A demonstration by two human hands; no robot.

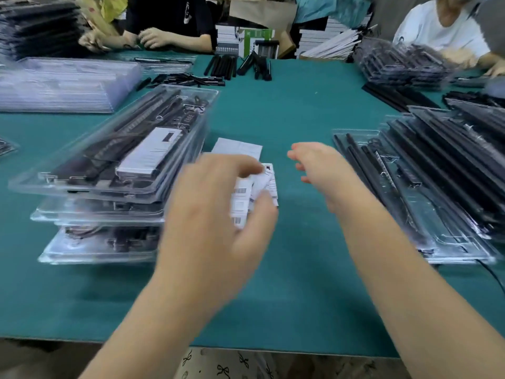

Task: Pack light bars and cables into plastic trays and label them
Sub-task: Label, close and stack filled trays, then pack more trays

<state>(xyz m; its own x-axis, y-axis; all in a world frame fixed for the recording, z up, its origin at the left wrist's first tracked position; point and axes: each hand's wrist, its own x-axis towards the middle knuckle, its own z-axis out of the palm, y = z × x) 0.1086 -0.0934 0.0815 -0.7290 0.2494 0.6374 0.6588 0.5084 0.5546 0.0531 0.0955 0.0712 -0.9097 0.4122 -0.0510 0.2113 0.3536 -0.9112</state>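
My left hand hovers over the green table and grips a small bundle of white barcode labels between thumb and fingers. A white label sheet lies flat just beyond it. My right hand is raised beside it, fingers loosely curled and holding nothing. To the left stands a stack of clear plastic trays packed with black light bars and cables; the top one carries a white label card. To the right lies an open tray holding black bars and a cable.
More filled trays pile up at the right edge. Empty clear trays sit far left. Loose black bars lie at the table's far side. Other people work at the far left and far right.
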